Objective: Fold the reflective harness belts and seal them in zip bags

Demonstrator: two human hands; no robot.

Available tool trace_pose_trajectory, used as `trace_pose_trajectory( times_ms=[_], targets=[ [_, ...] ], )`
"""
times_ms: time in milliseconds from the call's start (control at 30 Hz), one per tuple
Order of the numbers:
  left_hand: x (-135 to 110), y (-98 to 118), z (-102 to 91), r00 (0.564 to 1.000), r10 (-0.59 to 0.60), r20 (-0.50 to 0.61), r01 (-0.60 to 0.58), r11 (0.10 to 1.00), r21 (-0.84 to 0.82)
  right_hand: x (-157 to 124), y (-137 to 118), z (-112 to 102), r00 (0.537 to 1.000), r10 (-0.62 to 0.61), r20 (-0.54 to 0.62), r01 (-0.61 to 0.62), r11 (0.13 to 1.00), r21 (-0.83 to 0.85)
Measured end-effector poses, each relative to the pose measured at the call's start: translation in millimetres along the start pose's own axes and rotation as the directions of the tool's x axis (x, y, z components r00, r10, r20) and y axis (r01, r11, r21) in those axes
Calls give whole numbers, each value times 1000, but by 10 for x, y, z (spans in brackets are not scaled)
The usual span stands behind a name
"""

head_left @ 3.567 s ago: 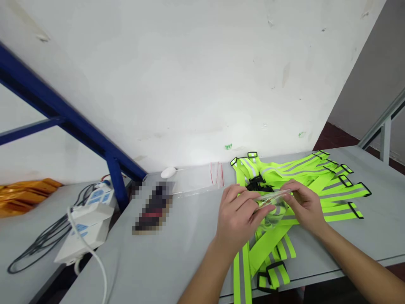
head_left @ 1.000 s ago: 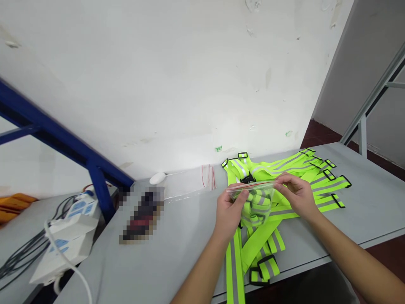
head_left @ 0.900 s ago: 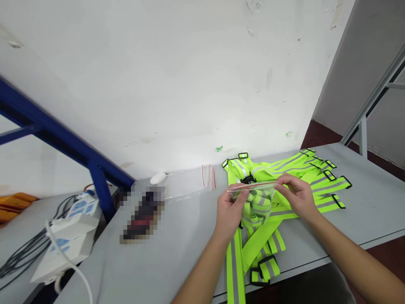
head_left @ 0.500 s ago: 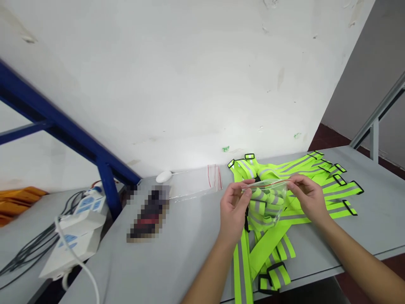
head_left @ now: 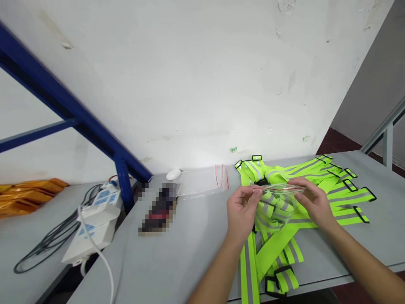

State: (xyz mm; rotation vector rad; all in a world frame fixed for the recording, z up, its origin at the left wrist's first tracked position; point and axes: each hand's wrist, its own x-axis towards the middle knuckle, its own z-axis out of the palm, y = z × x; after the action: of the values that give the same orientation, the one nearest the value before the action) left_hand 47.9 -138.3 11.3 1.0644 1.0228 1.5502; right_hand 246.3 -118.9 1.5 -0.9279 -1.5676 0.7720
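A clear zip-lock bag with a red seal line hangs between my two hands. Inside it lies a bundled neon-yellow strap with grey reflective stripes. My left hand pinches the top left corner of the bag between thumb and fingers. At the opposite end of the seal, my right hand grips the upper edge, thumb in front. Whether the seal is fully closed cannot be made out. Below and behind the bag, several neon-yellow reflective straps with black buckles spread over the grey table.
Flat empty zip bags lie by the wall, beside a white rounded object. A blurred-out dark item sits nearer. At left are white power strips with cables, a blue metal frame and orange packages.
The view has turned slightly left, so everything sits further right. My right thumb and fingers have shifted slightly along the bag's top edge; both hands still hold it.
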Motion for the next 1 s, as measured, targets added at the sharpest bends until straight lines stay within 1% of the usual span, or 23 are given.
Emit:
trace_pose_trajectory(
  times_ms=[133, 233, 333, 433, 500, 567, 633, 733, 800, 900, 1000],
  targets=[
    [-10, 17, 16, 999, -10, 37, 10, 1000, -9, -4, -5, 71, 1000, -12, 20, 12, 1000, -2],
    [-7, 25, 21, 999, -26, 34, 28, 998, -55, 16, -37, 109, 999, 6, 38, -6, 1000, -4],
    [11, 14, 10, 998, -59, -14, 58, 994, -97, 79, -91, 125, 997, 42, 69, -38, 998, -57],
    [41, -5, -13, 991, -102, -88, 90, 987, -130, 178, -142, 156, 990, 82, 113, -68, 990, -121],
    [63, -14, -28, 986, -113, -127, 90, 981, -169, 242, -172, 202, 985, 90, 146, -69, 987, -144],
    [84, -17, -43, 984, -107, -140, 77, 975, -207, 284, -197, 266, 980, 75, 184, -50, 989, -140],
    [99, -14, -56, 986, -102, -135, 69, 971, -228, 296, -210, 328, 976, 74, 205, -48, 991, -128],
    [108, -6, -73, 987, -104, -121, 76, 973, -218, 271, -196, 371, 978, 134, 160, -116, 986, -118],
    [104, -3, -79, 988, -123, -88, 105, 977, -187, 245, -164, 354, 977, 173, 128, -159, 981, -110],
    [94, -12, -77, 987, -159, -22, 154, 976, -153, 218, -107, 293, 975, 194, 107, -184, 979, -92],
    [93, -27, -71, 986, -164, -20, 158, 972, -174, 203, -78, 260, 974, 192, 116, -184, 980, -79]
  ],
)
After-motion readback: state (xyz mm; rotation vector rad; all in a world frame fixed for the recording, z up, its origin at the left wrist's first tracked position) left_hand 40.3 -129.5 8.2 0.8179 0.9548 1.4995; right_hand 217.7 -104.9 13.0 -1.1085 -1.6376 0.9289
